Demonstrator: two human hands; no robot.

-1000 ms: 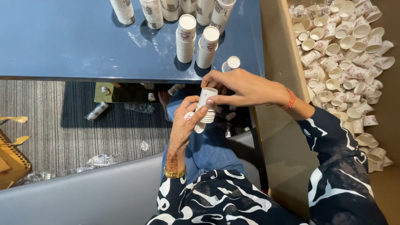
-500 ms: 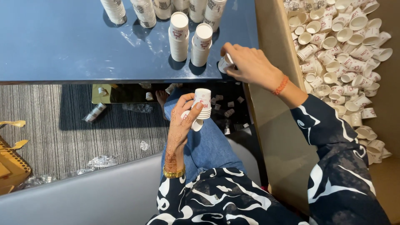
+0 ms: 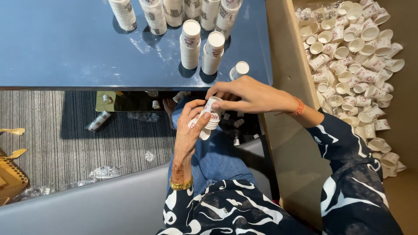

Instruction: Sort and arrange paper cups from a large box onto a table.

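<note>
Nearest the viewer, a dark sleeve with white swirls and blue-trousered knees fill the lower frame. Above the knees, the left hand (image 3: 189, 130), wearing a gold bracelet (image 3: 181, 185) at the wrist, is curled around a short stack of white paper cups (image 3: 210, 118), gripping it at a tilt just below the desk edge. The right hand (image 3: 248, 93), with a red thread band (image 3: 298, 106) at the wrist, reaches across from the right; its fingertips (image 3: 214, 105) pinch the top rim of that same stack, so both hands grasp it. On the grey ribbed floor (image 3: 52, 139) to the left lie crumpled clear wrappers (image 3: 103, 173) and a few stray cups (image 3: 99, 121). Beyond the hands, the glossy blue desk (image 3: 65, 48) carries a single small cup (image 3: 239, 69) near its front edge, just beside the right hand. Behind it stand two taller cup stacks (image 3: 201, 48) side by side, and at the far edge a row of further stacks (image 3: 174, 13). To the right, a large cardboard box (image 3: 283, 52) holds a loose heap of white cups (image 3: 357, 56).
</note>
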